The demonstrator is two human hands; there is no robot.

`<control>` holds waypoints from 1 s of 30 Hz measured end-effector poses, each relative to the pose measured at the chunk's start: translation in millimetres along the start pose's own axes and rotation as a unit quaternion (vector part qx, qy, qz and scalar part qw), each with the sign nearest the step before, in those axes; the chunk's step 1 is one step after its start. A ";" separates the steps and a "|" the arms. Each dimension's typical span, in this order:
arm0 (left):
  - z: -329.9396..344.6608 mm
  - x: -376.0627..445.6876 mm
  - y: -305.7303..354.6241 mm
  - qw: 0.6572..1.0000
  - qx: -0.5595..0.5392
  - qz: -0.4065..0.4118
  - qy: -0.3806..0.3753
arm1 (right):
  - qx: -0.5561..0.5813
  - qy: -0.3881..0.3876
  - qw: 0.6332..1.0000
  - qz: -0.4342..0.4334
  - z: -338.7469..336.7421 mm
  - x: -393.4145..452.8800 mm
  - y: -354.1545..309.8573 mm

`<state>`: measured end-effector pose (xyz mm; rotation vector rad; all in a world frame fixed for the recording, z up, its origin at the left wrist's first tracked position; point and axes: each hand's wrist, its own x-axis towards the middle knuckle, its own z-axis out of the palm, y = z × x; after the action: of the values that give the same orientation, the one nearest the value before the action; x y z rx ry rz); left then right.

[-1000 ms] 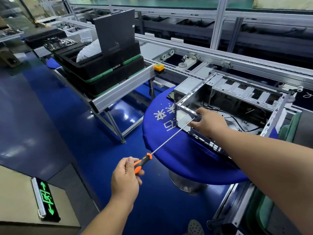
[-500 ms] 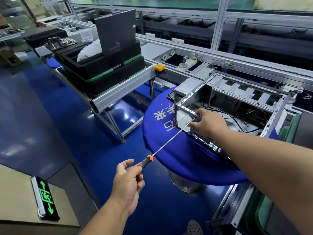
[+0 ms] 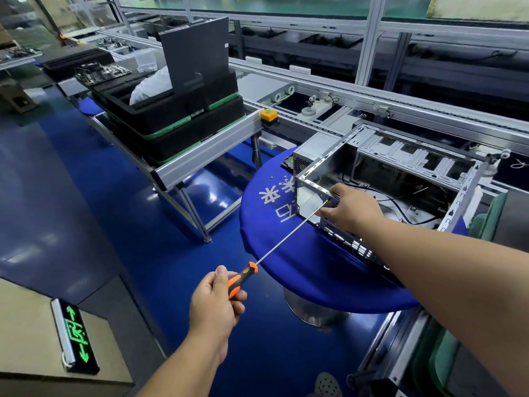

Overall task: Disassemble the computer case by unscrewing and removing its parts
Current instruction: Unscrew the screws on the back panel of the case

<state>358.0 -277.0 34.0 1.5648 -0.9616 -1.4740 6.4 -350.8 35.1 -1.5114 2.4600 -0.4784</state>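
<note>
An open bare-metal computer case (image 3: 400, 167) lies on a round blue table (image 3: 300, 262). My left hand (image 3: 216, 303) grips the orange and black handle of a long screwdriver (image 3: 243, 277). Its thin shaft runs up and right to the case's near rear panel, tip by a screw under my right hand (image 3: 347, 209). My right hand rests on the case's near top rail, fingers curled over the edge beside the tip. Black cables lie inside the case.
Small loose screws (image 3: 276, 176) lie on the blue table left of the case. Stacked black trays (image 3: 171, 121) with an upright dark panel sit on an aluminium stand at the left. A conveyor line (image 3: 329, 90) runs behind. Shiny blue floor lies below.
My left hand has re-gripped the screwdriver handle, thumb now along it, turning it slightly. The right hand and case have stayed in place.
</note>
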 end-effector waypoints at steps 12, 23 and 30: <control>0.3 1.3 3.6 0.997 -0.040 -0.063 -0.030 | 0.259 0.161 0.952 -0.023 -17.0 -42.8 -24.2; -2.6 2.2 3.0 0.995 -0.044 -0.081 -0.040 | 0.799 -0.089 0.467 0.368 17.2 -25.3 -51.6; -3.9 2.9 5.5 0.995 -0.040 -0.079 -0.042 | 0.848 -0.062 0.371 0.372 16.2 -10.8 -59.6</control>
<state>361.9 -281.8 37.9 1.5616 -0.8303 -1.6795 65.9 -368.8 43.1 0.4692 0.8312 -1.6247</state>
